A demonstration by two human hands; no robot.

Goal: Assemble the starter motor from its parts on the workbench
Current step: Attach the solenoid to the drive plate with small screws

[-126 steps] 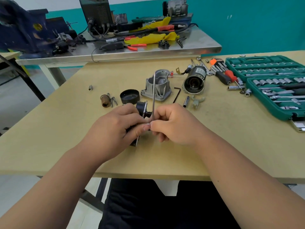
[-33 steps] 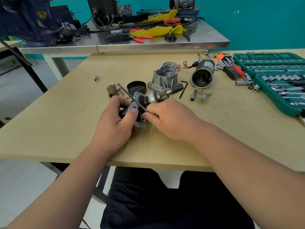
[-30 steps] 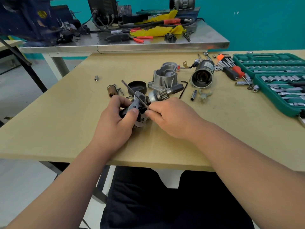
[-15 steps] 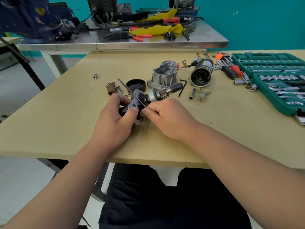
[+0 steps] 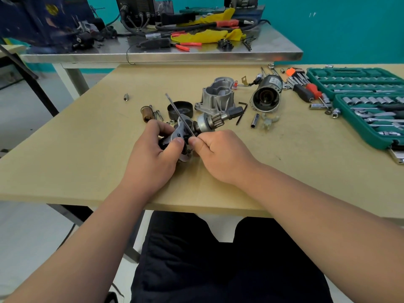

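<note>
Closest to you, both hands meet over the near middle of the workbench (image 5: pixel 87 149). Your left hand (image 5: pixel 153 154) is wrapped around the dark back end of the shaft piece (image 5: pixel 207 124), thumb pressed on its grey plate, holding it just off the wood. Your right hand (image 5: pixel 218 154) sits touching it on the right, thumb and forefinger pinching the near end of a long thin rod (image 5: pixel 179 114). Here is the line that matters: the rod runs from your right fingertips up and away to the left, crossing the face of the plate, while the shaft piece points the other way, its small gear aimed up and right. So the two axes cross at the plate, and the right hand is the one nearer the working end. I'd judge you're seating or turning the rod in a hole there; whether it's a bolt or a tool, I can't tell. Just beyond the rod's tip sit a black cap (image 5: pixel 180 109) and a brass sleeve (image 5: pixel 145 113). Further out, right where the gear is pointing, the grey housing (image 5: pixel 216 96) waits mouth up, with the motor body (image 5: pixel 265 95) open-ended beside it. Off to the far right, the socket set (image 5: pixel 371 106) lies open.
</note>
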